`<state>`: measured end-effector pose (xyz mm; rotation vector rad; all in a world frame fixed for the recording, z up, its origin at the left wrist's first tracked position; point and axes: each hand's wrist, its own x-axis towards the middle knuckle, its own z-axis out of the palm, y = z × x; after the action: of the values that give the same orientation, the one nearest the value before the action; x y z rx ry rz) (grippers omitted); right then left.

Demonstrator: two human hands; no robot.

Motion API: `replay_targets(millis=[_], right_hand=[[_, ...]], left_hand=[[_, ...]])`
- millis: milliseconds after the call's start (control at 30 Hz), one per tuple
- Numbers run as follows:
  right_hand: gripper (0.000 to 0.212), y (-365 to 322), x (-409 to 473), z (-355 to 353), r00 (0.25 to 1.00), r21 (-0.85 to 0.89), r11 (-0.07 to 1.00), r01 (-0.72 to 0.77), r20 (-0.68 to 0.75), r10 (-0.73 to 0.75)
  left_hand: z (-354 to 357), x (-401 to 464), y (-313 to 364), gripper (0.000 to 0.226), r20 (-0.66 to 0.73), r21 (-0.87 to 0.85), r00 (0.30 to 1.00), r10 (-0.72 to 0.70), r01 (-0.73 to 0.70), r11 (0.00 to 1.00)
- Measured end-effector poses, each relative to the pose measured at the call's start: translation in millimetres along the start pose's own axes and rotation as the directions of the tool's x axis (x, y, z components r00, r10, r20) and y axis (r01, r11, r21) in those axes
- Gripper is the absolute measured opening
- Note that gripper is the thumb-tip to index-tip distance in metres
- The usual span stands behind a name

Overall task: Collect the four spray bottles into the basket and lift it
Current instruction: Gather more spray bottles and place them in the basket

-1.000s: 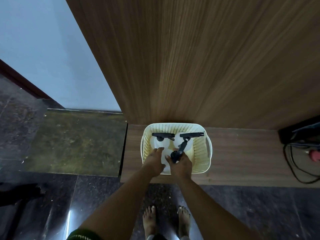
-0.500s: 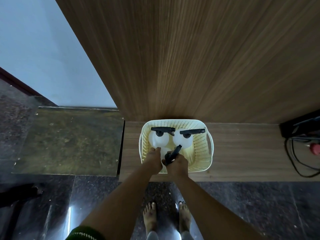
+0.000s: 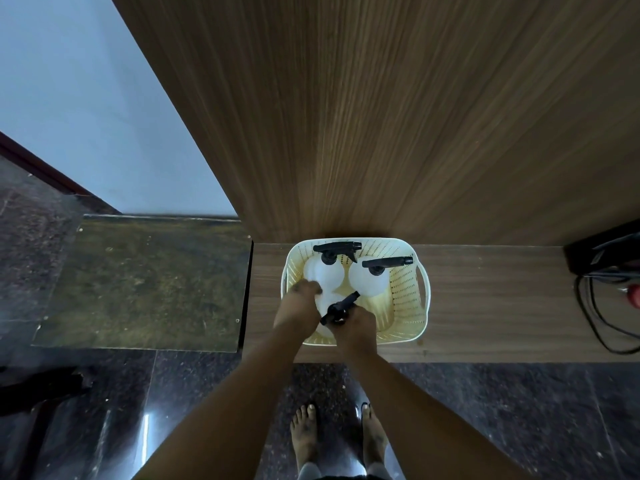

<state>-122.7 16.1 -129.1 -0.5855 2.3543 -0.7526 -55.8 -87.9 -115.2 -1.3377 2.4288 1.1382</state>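
Note:
A cream perforated basket [image 3: 408, 289] stands on a low wooden ledge [image 3: 502, 306]. Two white spray bottles with black trigger heads stand at its back: one at back left [image 3: 323, 270], one at back right [image 3: 369, 280]. A third spray bottle [image 3: 329, 303] is at the front left, its black head [image 3: 341, 308] pointing up and right. My right hand [image 3: 353, 325] grips this bottle at its neck. My left hand [image 3: 299, 310] holds the same bottle's white body from the left, fingers inside the basket. No fourth bottle is visible.
A wood-grain panel [image 3: 381, 116] rises right behind the basket. Black cables [image 3: 595, 306] and a dark device [image 3: 602, 251] lie on the ledge at the right. A glass-topped slab [image 3: 145, 282] sits left of the ledge. My bare feet [image 3: 339, 438] stand on dark polished floor.
Both hands have lowered the third bottle deeper into the basket's front left. Its trigger head has tipped lower, away from the back right bottle's nozzle.

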Motion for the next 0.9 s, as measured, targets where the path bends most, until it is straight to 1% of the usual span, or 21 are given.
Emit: replay_targets(millis=[33,67,100,133,167,200,267,300,333,367,433,533,600,767,900], right_hand=[[0.025,0.0,-0.2,-0.5,1.0,0.033,0.999,-0.025,-0.001,0.025],[0.024,-0.4,-0.6,-0.6,0.999,0.071,0.996,-0.053,0.005,0.053],[0.025,-0.3,-1.1,-0.4,0.998,0.094,0.993,-0.068,0.007,0.067],[0.026,0.7,-0.9,0.1,0.998,0.096,0.993,-0.063,0.001,0.063],[0.027,1.7,-0.9,0.5,0.999,0.085,0.995,-0.049,-0.006,0.049],[0.028,2.3,-1.2,0.3,0.999,0.077,0.996,-0.037,-0.01,0.038],[0.031,3.1,-1.0,-1.2,0.999,0.054,0.998,-0.033,0.006,0.033],[0.032,4.2,-1.1,-1.7,0.999,0.04,0.998,-0.038,0.02,0.038],[0.033,5.3,-1.5,-2.2,0.999,0.03,0.999,-0.04,0.034,0.039],[0.033,6.0,-1.7,-2.4,0.998,0.027,0.999,-0.038,0.044,0.037],[0.032,6.9,-1.3,-3.9,0.999,0.027,0.999,-0.028,0.047,0.026],[0.03,7.3,-1.0,-5.7,0.999,0.062,0.997,-0.041,0.029,0.04],[0.027,8.3,-1.7,-5.8,0.999,0.083,0.995,-0.049,0.017,0.048],[0.024,9.8,-2.2,-2.2,1.0,0.057,0.998,-0.021,-0.002,0.021],[0.025,8.0,-0.6,0.5,1.0,0.06,0.998,-0.005,-0.011,0.006]], left_hand=[[-6.9,-0.4,7.7,0.047,-0.127,-0.025,0.991,0.038,-0.042,0.999],[-13.7,0.6,16.5,0.045,-0.249,-0.034,0.964,0.091,-0.103,0.994],[-19.7,3.7,25.2,0.045,-0.353,-0.016,0.923,0.154,-0.17,0.985],[-25.3,9.1,32.7,0.046,-0.419,0.021,0.883,0.212,-0.224,0.974],[-30.2,16.1,38.2,0.049,-0.434,0.06,0.863,0.257,-0.257,0.965],[-34.7,23.3,42.1,0.053,-0.393,0.087,0.876,0.28,-0.267,0.96],[-39.1,37.4,43.9,0.059,-0.196,0.121,0.948,0.252,-0.231,0.965],[-40.3,43.2,43.3,0.057,-0.089,0.151,0.971,0.221,-0.206,0.967],[-40.5,47.3,43.0,0.053,-0.017,0.185,0.98,0.198,-0.192,0.964],[-39.8,50.2,43.0,0.046,0.014,0.213,0.982,0.19,-0.189,0.959],[-39.2,52.3,44.6,0.032,0.008,0.219,0.979,0.201,-0.198,0.955],[-39.9,47.0,41.9,0.017,-0.04,0.147,0.971,0.238,-0.23,0.962],[-40.9,42.5,37.7,0.015,-0.055,0.131,0.96,0.274,-0.265,0.955],[-43.3,40.8,32.9,0.017,-0.035,0.125,0.94,0.339,-0.332,0.935],[-43.3,39.3,28.3,0.016,-0.063,0.095,0.93,0.363,-0.357,0.929]])
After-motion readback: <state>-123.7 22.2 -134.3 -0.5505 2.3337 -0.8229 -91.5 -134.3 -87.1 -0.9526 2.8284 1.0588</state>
